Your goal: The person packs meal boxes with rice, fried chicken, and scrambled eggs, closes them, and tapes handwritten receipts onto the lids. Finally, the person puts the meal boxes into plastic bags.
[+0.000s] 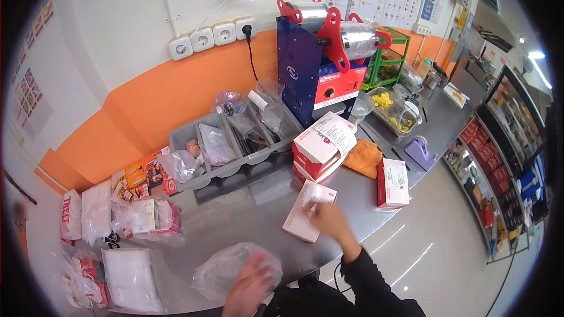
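My left hand point(254, 279) is over a clear plastic bag point(220, 270) at the front edge of the metal counter. Its fingers look stretched and apart, though blurred; contact with the bag cannot be made out. My right hand point(331, 223) is at the right side of a small white carton box point(301, 224), its fingers smeared by motion and partly over the lid. Behind that box, red-and-white carton boxes point(320, 141) are stacked with a printed receipt on top. Another carton box point(395, 185) with a receipt stands to the right, by an orange cloth point(362, 158).
A grey divided bin point(216, 169) with bagged items stands against the wall. Behind the boxes rises a blue-and-red sealing machine point(320, 76). Packed bags point(150, 217) and a white stack point(132, 279) lie left. A purple tape dispenser point(420, 152) sits near the right edge.
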A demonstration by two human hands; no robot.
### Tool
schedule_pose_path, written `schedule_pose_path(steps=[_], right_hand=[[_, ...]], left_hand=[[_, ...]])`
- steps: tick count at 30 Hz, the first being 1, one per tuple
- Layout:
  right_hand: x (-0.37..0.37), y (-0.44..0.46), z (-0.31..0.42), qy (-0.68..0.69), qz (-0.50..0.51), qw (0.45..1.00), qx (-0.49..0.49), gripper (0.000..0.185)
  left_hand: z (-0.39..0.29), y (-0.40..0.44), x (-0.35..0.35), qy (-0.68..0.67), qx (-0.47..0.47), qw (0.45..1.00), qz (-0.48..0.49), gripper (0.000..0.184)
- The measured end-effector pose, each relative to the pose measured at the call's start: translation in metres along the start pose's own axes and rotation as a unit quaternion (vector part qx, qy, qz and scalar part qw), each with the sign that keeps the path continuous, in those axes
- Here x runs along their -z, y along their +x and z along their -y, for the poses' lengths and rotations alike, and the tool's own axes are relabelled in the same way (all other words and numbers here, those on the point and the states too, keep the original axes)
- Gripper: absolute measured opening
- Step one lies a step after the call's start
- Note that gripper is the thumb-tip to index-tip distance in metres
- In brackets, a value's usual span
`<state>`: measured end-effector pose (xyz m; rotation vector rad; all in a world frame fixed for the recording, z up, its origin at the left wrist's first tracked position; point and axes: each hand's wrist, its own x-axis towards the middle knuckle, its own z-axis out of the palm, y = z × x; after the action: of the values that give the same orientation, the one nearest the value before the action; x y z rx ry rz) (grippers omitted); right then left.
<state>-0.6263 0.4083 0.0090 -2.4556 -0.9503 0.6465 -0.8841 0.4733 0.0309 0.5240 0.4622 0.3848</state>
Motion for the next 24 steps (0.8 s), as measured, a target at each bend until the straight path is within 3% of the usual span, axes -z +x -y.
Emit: schedule_pose_path(steps=[1, 3, 5, 6, 7, 8, 11, 14, 15, 18, 19, 21, 24], right_hand=[[-0.009, 0.021, -0.034, -0.034, -0.201, 0.979, -0.025, 0.041], [-0.027, 0.064, -0.086, -0.217, -0.261, 0.941, -0.020, 0.038], [-0.027, 0.076, -0.094, 0.004, -0.224, 0.971, 0.086, 0.035], [-0.027, 0.082, -0.097, 0.115, -0.199, 0.964, 0.135, 0.033], [-0.033, 0.090, -0.103, 0.068, -0.246, 0.944, 0.208, 0.027], [-0.035, 0.097, -0.107, 0.136, -0.199, 0.950, 0.198, 0.027], [-0.033, 0.102, -0.111, 0.311, -0.072, 0.934, 0.158, 0.022], [-0.032, 0.112, -0.120, 0.362, 0.000, 0.920, 0.149, 0.022], [-0.030, 0.112, -0.122, 0.333, 0.000, 0.932, 0.145, 0.022], [-0.019, 0.108, -0.127, 0.208, -0.019, 0.966, 0.152, 0.023], [-0.014, 0.106, -0.129, 0.141, -0.037, 0.975, 0.167, 0.024], [-0.013, 0.102, -0.130, 0.042, -0.091, 0.974, 0.205, 0.027], [-0.019, 0.093, -0.130, -0.010, -0.197, 0.942, 0.272, 0.032]], left_hand=[[0.019, 0.018, 0.001, -0.132, 0.116, 0.984, 0.015, 0.066], [0.072, 0.057, 0.005, -0.093, 0.206, 0.971, -0.075, 0.061], [0.121, 0.097, 0.006, 0.004, 0.163, 0.966, -0.202, 0.061], [0.143, 0.112, 0.009, 0.174, 0.032, 0.957, -0.231, 0.069], [0.163, 0.124, 0.013, 0.336, -0.102, 0.902, -0.250, 0.078], [0.177, 0.132, 0.016, 0.482, -0.226, 0.806, -0.260, 0.086], [0.169, 0.154, 0.015, 0.579, -0.242, 0.764, -0.152, 0.091], [0.170, 0.176, 0.004, 0.567, -0.287, 0.749, -0.186, 0.084], [0.169, 0.183, 0.000, 0.487, -0.244, 0.816, -0.194, 0.083], [0.162, 0.191, -0.016, 0.299, -0.169, 0.929, -0.138, 0.084], [0.158, 0.190, -0.019, 0.471, -0.160, 0.855, -0.148, 0.084], [0.153, 0.187, -0.019, 0.758, -0.118, 0.621, -0.158, 0.083], [0.166, 0.174, -0.024, 0.778, -0.219, 0.528, -0.259, 0.083]])
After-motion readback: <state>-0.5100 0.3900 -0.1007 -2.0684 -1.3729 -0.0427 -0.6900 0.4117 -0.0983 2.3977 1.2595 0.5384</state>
